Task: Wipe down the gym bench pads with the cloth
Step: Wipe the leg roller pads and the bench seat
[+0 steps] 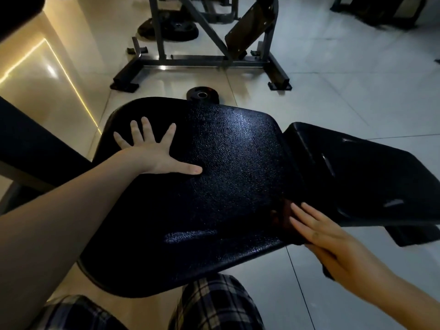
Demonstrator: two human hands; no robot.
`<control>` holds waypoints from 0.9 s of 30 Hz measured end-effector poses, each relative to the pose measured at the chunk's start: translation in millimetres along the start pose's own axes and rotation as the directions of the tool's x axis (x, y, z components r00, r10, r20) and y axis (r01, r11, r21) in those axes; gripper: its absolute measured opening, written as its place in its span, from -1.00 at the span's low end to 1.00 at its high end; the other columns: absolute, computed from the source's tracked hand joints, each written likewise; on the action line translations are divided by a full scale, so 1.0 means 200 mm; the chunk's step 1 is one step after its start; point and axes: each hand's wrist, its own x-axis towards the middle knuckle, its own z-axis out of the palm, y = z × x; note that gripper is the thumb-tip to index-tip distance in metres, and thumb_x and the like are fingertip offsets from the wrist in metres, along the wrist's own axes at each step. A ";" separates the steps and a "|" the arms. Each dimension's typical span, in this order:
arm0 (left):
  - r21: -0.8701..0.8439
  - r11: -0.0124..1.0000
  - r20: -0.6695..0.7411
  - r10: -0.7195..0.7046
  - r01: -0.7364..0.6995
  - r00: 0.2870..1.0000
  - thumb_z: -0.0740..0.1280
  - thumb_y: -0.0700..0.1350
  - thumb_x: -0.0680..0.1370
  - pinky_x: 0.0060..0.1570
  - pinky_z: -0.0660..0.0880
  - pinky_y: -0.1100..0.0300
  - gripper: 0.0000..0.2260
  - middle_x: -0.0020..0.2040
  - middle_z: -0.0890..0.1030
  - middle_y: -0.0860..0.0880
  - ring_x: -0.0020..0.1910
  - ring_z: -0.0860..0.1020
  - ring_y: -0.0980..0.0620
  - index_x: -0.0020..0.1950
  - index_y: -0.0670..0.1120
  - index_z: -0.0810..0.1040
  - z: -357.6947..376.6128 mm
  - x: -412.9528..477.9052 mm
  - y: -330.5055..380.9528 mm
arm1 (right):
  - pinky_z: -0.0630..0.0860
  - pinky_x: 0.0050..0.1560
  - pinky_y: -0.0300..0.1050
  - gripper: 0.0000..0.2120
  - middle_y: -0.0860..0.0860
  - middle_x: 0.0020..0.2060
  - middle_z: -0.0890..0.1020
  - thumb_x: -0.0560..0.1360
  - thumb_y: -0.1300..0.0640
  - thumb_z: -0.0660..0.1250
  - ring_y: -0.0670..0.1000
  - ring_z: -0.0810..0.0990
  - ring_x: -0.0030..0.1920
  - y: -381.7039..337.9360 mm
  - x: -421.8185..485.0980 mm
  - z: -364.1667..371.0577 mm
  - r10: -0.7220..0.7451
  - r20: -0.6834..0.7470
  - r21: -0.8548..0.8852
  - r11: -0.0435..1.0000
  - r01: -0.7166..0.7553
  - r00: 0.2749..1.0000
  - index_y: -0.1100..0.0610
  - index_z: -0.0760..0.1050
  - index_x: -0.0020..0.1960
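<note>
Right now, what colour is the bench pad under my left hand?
Black, pebble-textured bench pad, clearest in the head view.

Pale glossy tiled floor [345, 96], grey steel rack frame [204, 61], black weight plates [181, 32], thin yellow light strip [76, 91] at left.

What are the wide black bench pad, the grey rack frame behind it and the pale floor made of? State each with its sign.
Wide black bench pad: likely vinyl or faux leather, semi-gloss; pebbled grain catches the light. Grey rack frame: apparently steel tube, satin; square sections, bright glint on the base bar. Pale floor: seemingly glazed tile, glossy; grout lines and reflections.
</note>
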 end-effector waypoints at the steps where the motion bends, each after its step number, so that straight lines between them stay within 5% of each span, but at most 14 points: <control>1: 0.003 1.000 0.002 0.001 -0.001 1.000 0.12 0.65 0.00 0.37 -0.35 -0.39 0.26 0.49 -0.49 -0.22 0.46 -0.47 -0.27 0.50 0.22 -0.42 0.00 0.00 0.00 | 0.07 0.49 -0.12 -0.53 -0.08 0.49 0.27 0.53 0.25 0.26 0.01 0.16 0.52 0.01 0.05 0.00 -0.014 -0.018 -0.012 1.000 0.014 1.000 0.08 0.37 0.43; 11: -0.003 1.000 -0.044 -0.006 0.006 0.999 0.08 0.65 0.02 0.38 -0.34 -0.38 0.22 0.52 -0.43 -0.22 0.48 -0.43 -0.28 0.53 0.22 -0.37 0.01 -0.05 0.01 | -0.04 0.48 -0.12 -0.54 0.01 0.51 0.19 0.61 0.25 0.17 0.09 0.06 0.53 0.11 0.95 -0.03 0.210 -0.113 -0.053 0.975 -0.217 0.971 0.08 0.25 0.49; 17: 0.045 0.996 -0.006 0.079 -0.078 0.997 0.12 0.54 0.37 0.46 -0.19 -0.33 -0.06 0.57 -0.33 -0.19 0.53 -0.29 -0.31 0.57 0.22 -0.26 0.05 -0.22 0.10 | 0.01 0.46 -0.19 -0.55 0.14 0.44 0.32 0.53 0.30 0.22 0.20 0.20 0.48 -0.02 0.55 0.03 0.051 -0.052 -0.080 0.995 -0.055 0.997 0.20 0.36 0.42; 22: 0.046 0.975 0.135 0.211 -0.218 0.968 0.28 0.57 0.13 0.43 -0.32 -0.31 0.18 0.53 -0.44 -0.09 0.50 -0.43 -0.18 0.54 0.25 -0.31 0.14 -0.38 0.03 | 0.01 0.49 -0.23 -0.52 0.00 0.48 0.27 0.53 0.26 0.23 0.01 0.11 0.52 -0.14 0.13 0.08 -0.055 0.016 -0.032 0.998 0.056 0.998 0.14 0.31 0.45; 27: 0.144 0.952 0.124 0.253 -0.269 0.960 0.49 0.45 0.12 0.39 -0.35 -0.37 0.32 0.49 -0.52 -0.11 0.45 -0.51 -0.21 0.52 0.20 -0.42 0.20 -0.42 0.01 | 0.03 0.51 -0.06 -0.52 -0.02 0.47 0.24 0.56 0.29 0.24 0.06 0.09 0.52 -0.15 0.37 0.09 0.029 -0.031 -0.008 1.000 -0.029 0.999 0.10 0.30 0.46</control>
